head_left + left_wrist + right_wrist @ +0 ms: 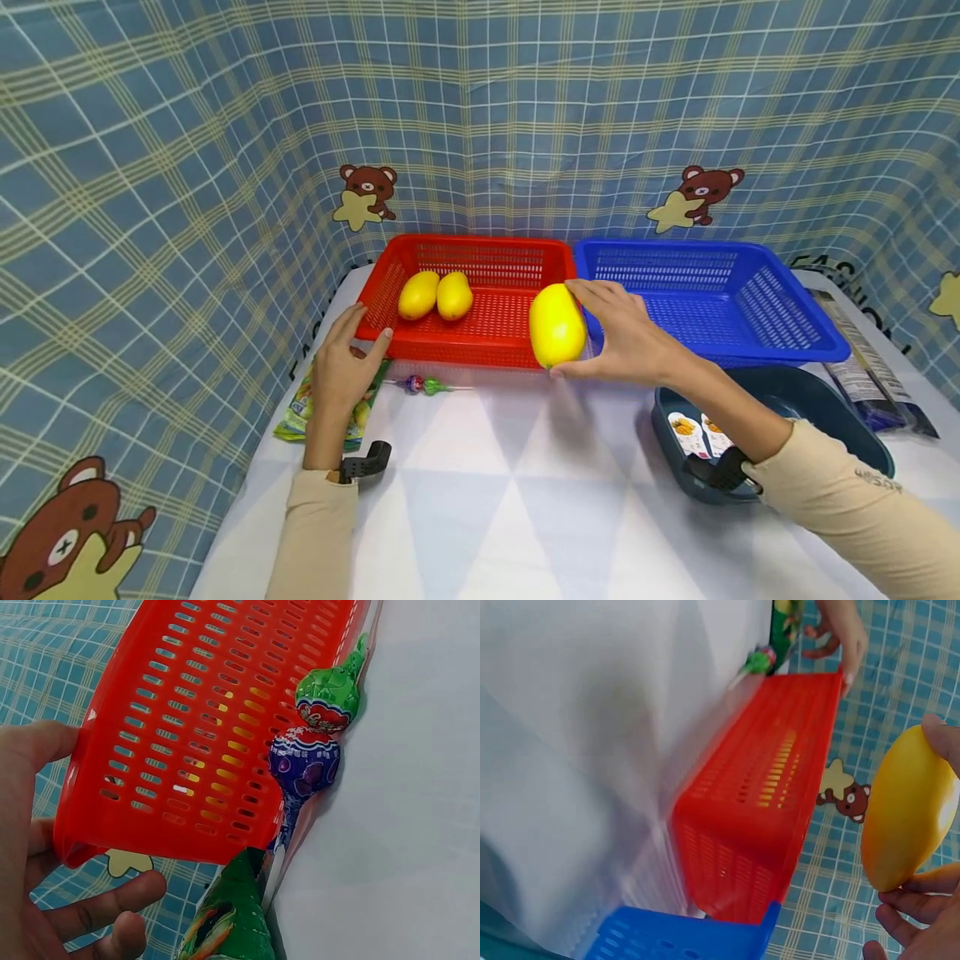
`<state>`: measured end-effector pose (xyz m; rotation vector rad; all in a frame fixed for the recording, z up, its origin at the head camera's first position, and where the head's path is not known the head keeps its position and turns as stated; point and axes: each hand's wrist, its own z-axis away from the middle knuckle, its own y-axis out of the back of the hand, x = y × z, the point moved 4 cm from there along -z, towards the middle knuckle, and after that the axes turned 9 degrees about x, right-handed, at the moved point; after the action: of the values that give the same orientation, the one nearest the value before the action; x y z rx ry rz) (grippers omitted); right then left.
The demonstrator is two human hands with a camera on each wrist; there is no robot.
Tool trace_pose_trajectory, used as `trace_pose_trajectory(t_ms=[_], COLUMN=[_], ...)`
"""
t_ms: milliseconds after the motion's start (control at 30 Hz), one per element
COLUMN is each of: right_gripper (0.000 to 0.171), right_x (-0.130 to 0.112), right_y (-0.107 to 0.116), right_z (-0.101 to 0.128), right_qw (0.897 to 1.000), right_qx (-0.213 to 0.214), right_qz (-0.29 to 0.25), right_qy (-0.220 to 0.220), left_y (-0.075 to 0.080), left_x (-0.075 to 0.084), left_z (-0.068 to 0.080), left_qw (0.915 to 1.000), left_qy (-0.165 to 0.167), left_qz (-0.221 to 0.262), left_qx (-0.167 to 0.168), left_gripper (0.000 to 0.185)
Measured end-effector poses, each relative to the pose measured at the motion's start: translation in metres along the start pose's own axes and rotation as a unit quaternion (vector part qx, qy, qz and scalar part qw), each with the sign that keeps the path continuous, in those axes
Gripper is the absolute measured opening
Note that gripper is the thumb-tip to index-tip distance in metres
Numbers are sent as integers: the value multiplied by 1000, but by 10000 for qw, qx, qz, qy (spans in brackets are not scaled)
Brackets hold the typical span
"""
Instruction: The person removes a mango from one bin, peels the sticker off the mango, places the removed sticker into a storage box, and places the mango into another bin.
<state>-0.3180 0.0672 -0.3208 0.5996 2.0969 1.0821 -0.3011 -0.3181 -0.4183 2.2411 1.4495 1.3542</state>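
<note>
Baskets sit side by side ahead of the hands — a red basket (480,329) in front of the left hand and a blue basket (712,292) beyond the right hand, their walls touching. The right hand (626,337) grasps a yellow mango (557,325), fingers curled over its top and thumb beneath; the fruit sits just left of the palm, raised over the red basket's near right corner. Two more mangoes (437,295) lie touching each other inside the red basket, just beyond the left hand. The left hand (341,367) grips that basket's near left corner, thumb on the rim. A dark blue tub (817,408) lies under the right forearm. A green snack packet (300,412) rests under the left hand, and two lollipops (422,385) lie just to its right, against the basket's front wall.
</note>
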Motion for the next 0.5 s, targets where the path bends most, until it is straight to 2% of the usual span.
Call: trace_pose_trajectory(t_ms=[233,500], right_gripper=[109,106], right_x=[7,16], right_y=[-5,-12], right_z=[-32,-64], right_qw=[9998,9998], right_qx=[-106,-145], right_qz=[-123,13], right_qy=[-90,-156], left_y=[2,1], left_x=[0,0], left_z=[2,1], left_qw=[9999,9999], left_qy=[95,147], left_qz=[-80,-73], left_qx=[8,-21], left_gripper=[66,67])
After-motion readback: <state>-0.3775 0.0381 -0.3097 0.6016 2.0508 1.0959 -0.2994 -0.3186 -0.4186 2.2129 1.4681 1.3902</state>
